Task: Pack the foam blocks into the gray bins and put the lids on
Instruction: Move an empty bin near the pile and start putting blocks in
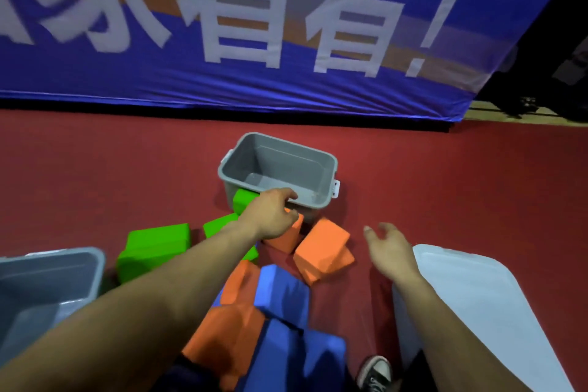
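Head: left hand on gray bin

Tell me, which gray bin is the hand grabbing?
The far gray bin, in front of the blue banner: the left hand grips its near rim. The other gray bin, at the bottom left, is touched by no hand.

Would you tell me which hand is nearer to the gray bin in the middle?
Left. The left hand is at the near rim of the gray bin, fingers curled over it; the right hand hovers open over the red carpet, apart from the bin.
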The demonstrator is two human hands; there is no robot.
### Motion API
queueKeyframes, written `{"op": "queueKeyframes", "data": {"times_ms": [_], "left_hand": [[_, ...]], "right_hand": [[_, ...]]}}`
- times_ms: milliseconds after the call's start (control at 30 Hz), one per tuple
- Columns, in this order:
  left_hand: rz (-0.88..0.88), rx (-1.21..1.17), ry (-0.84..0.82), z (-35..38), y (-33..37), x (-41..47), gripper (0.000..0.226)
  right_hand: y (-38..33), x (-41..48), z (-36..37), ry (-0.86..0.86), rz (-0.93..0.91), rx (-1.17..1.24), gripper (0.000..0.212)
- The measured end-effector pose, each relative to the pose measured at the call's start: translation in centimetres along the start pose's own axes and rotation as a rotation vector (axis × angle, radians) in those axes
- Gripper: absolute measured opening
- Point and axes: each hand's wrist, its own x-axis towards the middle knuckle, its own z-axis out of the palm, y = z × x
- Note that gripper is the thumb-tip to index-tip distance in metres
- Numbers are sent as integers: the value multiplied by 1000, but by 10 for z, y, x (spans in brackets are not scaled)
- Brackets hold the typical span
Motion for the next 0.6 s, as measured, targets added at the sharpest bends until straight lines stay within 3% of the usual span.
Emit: {"op": "queueKeyframes", "data": {"times_ms": [300, 600], "left_hand": [[10, -18, 125, -42, -4, -88, 45], [-15, 31, 103, -41, -21, -67, 48]], "right_hand": [[-41, -73, 10, -13, -191, -39, 51], [-70, -40, 19, -38, -249, -69, 40]]}}
